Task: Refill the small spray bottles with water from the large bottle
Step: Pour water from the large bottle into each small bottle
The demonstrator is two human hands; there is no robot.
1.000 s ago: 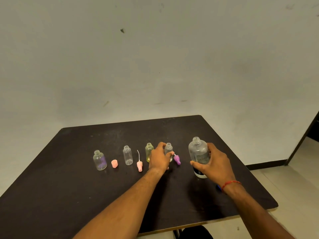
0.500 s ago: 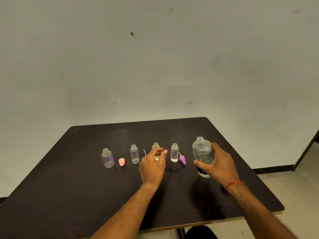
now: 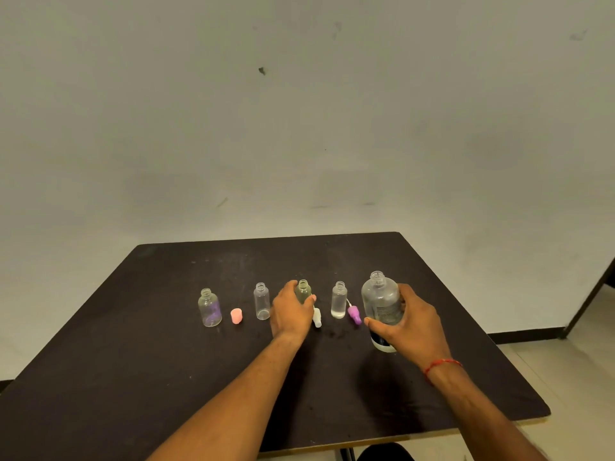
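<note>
Gripping clear round large bottle (image 3: 380, 301): right hand (image 3: 410, 324) | left hand (image 3: 290, 311) grasps greenish small bottle (image 3: 303, 290) | matte dark table (image 3: 133, 377) | scuffed pale wall (image 3: 299, 128)

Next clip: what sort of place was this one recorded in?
Probably a bare indoor room set aside for recording, not a kitchen or workshop: a plain dark table stands against a blank, scuffed wall, with pale tiled floor beside it.
</note>
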